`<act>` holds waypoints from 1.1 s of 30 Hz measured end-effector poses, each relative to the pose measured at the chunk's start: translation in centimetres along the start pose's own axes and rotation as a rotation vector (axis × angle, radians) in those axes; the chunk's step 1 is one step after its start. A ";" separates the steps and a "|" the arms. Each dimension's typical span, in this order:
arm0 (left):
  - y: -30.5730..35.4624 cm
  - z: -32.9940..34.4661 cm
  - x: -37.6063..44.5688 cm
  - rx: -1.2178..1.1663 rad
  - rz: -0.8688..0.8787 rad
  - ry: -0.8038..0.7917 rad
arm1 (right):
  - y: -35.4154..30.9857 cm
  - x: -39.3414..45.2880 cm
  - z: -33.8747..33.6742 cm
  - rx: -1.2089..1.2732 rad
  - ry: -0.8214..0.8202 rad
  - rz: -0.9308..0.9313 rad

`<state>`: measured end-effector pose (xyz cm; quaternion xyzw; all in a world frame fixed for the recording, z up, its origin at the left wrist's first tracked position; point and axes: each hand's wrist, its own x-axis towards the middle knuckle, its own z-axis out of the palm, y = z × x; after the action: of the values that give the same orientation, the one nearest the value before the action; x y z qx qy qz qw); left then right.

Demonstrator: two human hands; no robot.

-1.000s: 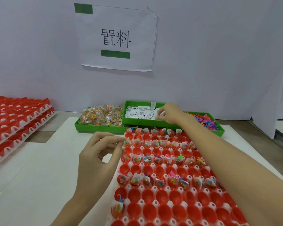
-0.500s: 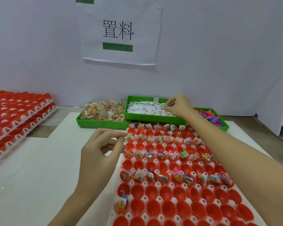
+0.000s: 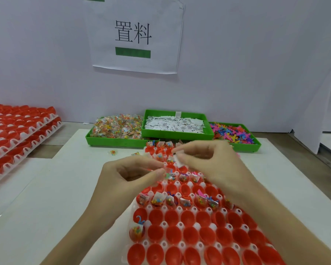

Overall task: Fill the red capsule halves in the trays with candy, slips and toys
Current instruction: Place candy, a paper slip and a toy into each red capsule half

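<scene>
A white tray (image 3: pixel 161 224) of red capsule halves (image 3: pixel 190 236) lies in front of me. The far rows hold candy packets, slips and toys; the near rows are mostly empty. My right hand (image 3: pixel 212 161) hovers over the tray's middle and pinches a white paper slip (image 3: pixel 179 161). My left hand (image 3: pixel 130 175) is just left of it, thumb and fingers curled together at the slip's edge. Behind stand green bins: candy packets (image 3: pixel 117 127), white slips (image 3: pixel 172 124), colourful toys (image 3: pixel 233 133).
Stacked trays of red capsule halves (image 3: pixel 17 134) sit at the left. A loose candy packet (image 3: pixel 113 152) lies on the white board near the bins. A paper sign (image 3: pixel 134 35) hangs on the back wall. A white partition (image 3: pixel 311 131) stands at the right.
My right hand came back from the slip bin to over the tray, carrying a slip. My left hand moved right to meet it.
</scene>
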<state>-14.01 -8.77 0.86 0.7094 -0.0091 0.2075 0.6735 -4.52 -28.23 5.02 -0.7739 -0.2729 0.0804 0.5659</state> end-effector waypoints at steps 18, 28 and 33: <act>-0.8 0.3 -0.6 0.272 0.186 -0.125 | 2.3 -4.0 2.0 0.087 -0.026 0.001; -0.6 0.1 -0.5 0.243 0.083 -0.163 | 1.9 0.7 -1.9 0.019 -0.045 0.097; -0.4 0.0 -0.3 0.259 0.131 -0.133 | 6.4 9.6 -9.0 -0.371 0.331 0.158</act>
<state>-14.12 -8.83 0.36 0.8003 -0.0733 0.2031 0.5594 9.53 -32.18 3.99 -0.8858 -0.1254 -0.0547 0.4434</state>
